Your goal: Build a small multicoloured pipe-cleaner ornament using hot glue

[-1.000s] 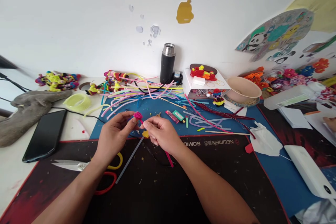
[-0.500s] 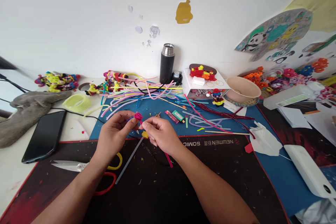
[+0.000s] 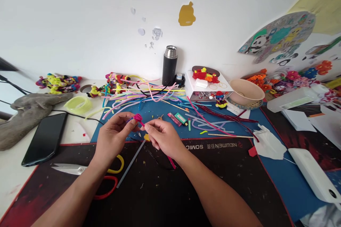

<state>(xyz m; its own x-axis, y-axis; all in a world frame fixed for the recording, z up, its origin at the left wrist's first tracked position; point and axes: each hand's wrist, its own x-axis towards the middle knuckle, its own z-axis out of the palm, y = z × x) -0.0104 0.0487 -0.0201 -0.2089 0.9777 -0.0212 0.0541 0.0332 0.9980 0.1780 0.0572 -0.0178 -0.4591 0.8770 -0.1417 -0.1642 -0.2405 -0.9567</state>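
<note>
A magenta pipe cleaner (image 3: 137, 117), coiled tightly at one end, is pinched between the thumb and fingers of my left hand (image 3: 117, 131). My right hand (image 3: 163, 136) grips the same pipe cleaner just beside the coil, and its free tail comes out below the palm. Under my left forearm lie scissors (image 3: 70, 169) with one yellow and one red handle loop, partly hidden by the arm. A grey-blue strip (image 3: 131, 163) lies slantwise on the black mat (image 3: 165, 198) between my forearms. A small yellow piece (image 3: 146, 137) sits near my right fingertips.
Many loose pipe cleaners (image 3: 149, 94) spread behind my hands. A black thermos (image 3: 169, 67) stands against the wall, with a white box (image 3: 190, 87) and a beige bowl (image 3: 247, 90) to its right. At left lie a phone (image 3: 45, 138) and a yellow-green coil (image 3: 78, 104). A white power bank (image 3: 311, 173) is at right.
My left hand has shifted slightly left with the coiled end, drawing a little more pipe cleaner into view between the two hands. My right hand stays nearly in place.
</note>
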